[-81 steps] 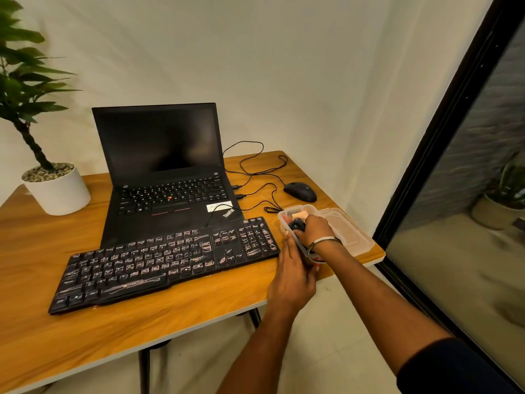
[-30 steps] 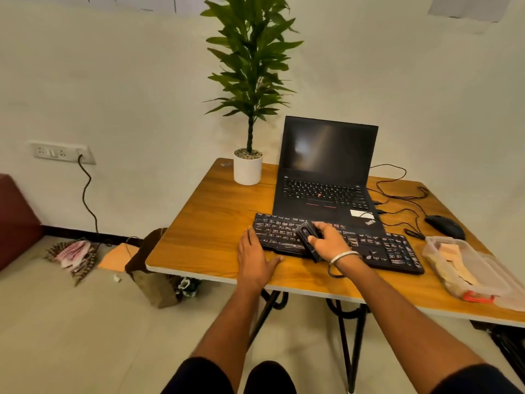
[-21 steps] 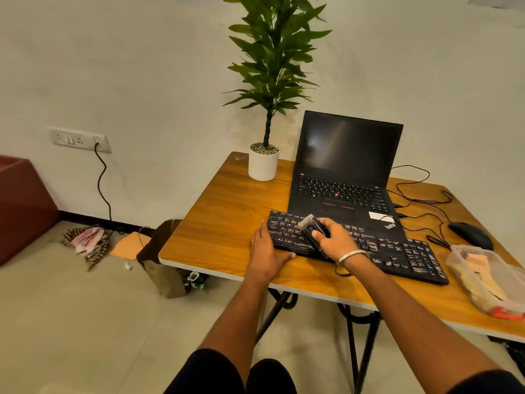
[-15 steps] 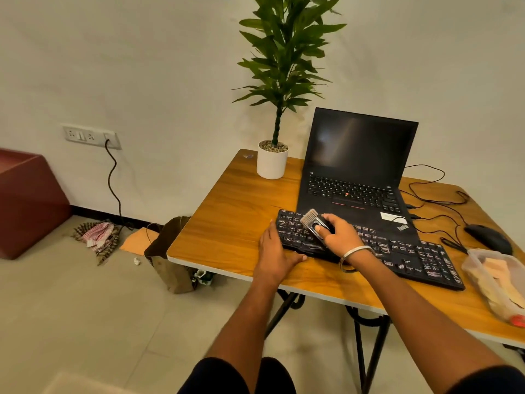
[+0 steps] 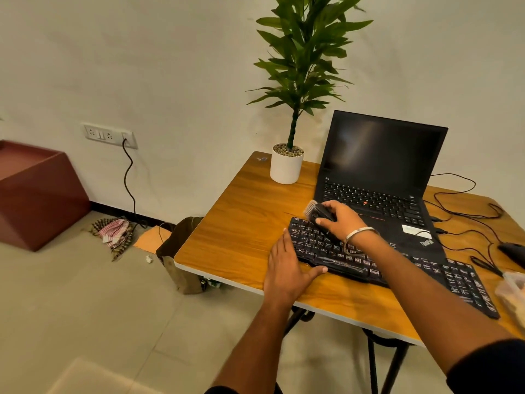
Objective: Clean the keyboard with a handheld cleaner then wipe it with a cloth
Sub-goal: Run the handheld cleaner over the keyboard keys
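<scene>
- On the far left, a dark red box (image 5: 37,191) is sitting on the floor, with a wall socket (image 5: 109,135) and a hanging cable beside it.
- A bag (image 5: 181,251) is leaning against the near left corner of the wooden worktop (image 5: 241,223).
- A potted plant (image 5: 287,163) is standing at the back left of the worktop.
- The left hand (image 5: 287,268) is lying flat with fingers straight, holding nothing, bracing the left end of the keyboard (image 5: 397,265).
- The keyboard is lying in front of an open laptop (image 5: 377,177), its long axis running from the left hand away to the right, so the sweep ahead is likely heading rightward.
- The right hand (image 5: 343,220) is curling around the handheld cleaner (image 5: 318,213), whose bristled head is pointing past the keyboard's back left corner; this hand is nearer the uncleaned keys.
- Compared with half a second ago, the cleaner is sitting further back and left, at the corner.
- On the right, a mouse (image 5: 514,251) and a clear box (image 5: 512,291) are resting.
</scene>
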